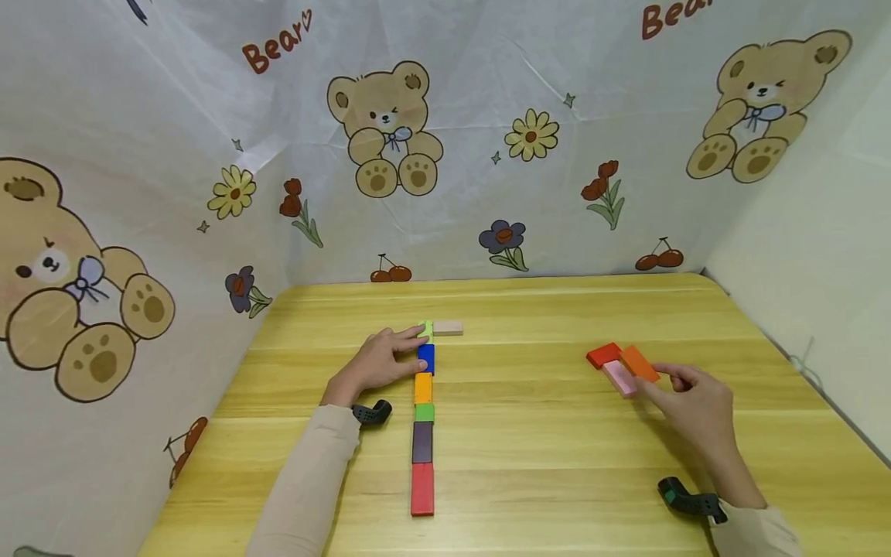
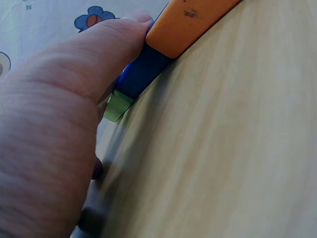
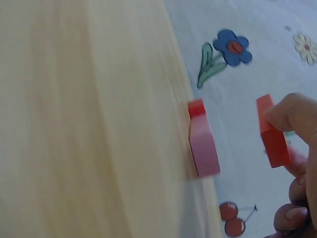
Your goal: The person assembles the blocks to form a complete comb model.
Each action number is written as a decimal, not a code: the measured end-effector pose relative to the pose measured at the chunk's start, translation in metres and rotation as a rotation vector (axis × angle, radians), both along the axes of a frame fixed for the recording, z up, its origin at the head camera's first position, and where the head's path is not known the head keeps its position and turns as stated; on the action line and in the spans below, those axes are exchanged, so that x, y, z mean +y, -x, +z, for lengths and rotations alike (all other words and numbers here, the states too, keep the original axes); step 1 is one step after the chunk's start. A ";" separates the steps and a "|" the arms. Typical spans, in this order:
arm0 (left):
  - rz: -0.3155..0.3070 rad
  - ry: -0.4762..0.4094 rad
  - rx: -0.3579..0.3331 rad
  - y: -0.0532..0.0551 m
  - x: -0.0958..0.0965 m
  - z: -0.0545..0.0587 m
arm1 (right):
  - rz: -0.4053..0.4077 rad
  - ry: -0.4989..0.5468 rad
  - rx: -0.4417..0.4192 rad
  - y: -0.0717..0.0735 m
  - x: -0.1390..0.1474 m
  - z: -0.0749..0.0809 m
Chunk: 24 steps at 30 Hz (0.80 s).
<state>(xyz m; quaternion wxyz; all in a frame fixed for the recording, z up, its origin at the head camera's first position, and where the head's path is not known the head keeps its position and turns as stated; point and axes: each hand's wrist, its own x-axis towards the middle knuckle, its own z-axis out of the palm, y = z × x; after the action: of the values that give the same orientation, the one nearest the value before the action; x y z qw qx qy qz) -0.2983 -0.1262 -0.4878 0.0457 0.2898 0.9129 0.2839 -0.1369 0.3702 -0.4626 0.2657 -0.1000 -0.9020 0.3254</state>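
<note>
My right hand (image 1: 699, 406) pinches an orange block (image 1: 639, 364) between thumb and fingers; in the right wrist view the orange block (image 3: 273, 141) is raised above the table. Close by lie a pink block (image 1: 619, 379) and a red block (image 1: 602, 355), touching each other. On the left, my left hand (image 1: 376, 360) rests against a straight row of blocks, its thumb on the blue block (image 1: 427, 357) and its fingertips over the lime-green block (image 1: 429, 338). Toward me the row continues with a yellow-orange block (image 1: 423, 389), green block (image 1: 424, 413), dark purple block (image 1: 422, 442) and red block (image 1: 422, 489).
A pale wooden block (image 1: 448, 328) sits crosswise at the row's far end, beside the lime-green one. The wooden table (image 1: 515, 433) meets a bear-patterned cloth (image 1: 459, 232) at the back and left. A white wall (image 1: 807, 255) stands at the right.
</note>
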 end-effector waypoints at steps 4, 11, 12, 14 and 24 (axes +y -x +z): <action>-0.001 0.005 0.006 0.000 -0.002 0.004 | 0.052 0.008 0.059 0.007 -0.019 0.002; -0.002 0.004 0.005 -0.001 -0.003 0.000 | 0.126 -0.029 0.090 0.017 -0.042 0.006; -0.003 0.006 0.008 0.000 -0.003 -0.001 | 0.131 -0.026 0.087 0.019 -0.045 0.007; -0.006 0.005 0.012 0.000 -0.003 -0.002 | 0.145 -0.011 0.079 0.021 -0.051 0.010; -0.015 0.002 0.033 0.002 -0.001 -0.001 | 0.220 0.065 0.101 0.041 -0.078 0.022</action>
<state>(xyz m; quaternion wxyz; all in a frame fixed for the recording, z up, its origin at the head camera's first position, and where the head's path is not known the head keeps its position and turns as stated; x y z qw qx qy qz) -0.3001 -0.1271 -0.4887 0.0332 0.3011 0.9117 0.2777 -0.1776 0.2926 -0.4401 0.2701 0.0074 -0.8819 0.3862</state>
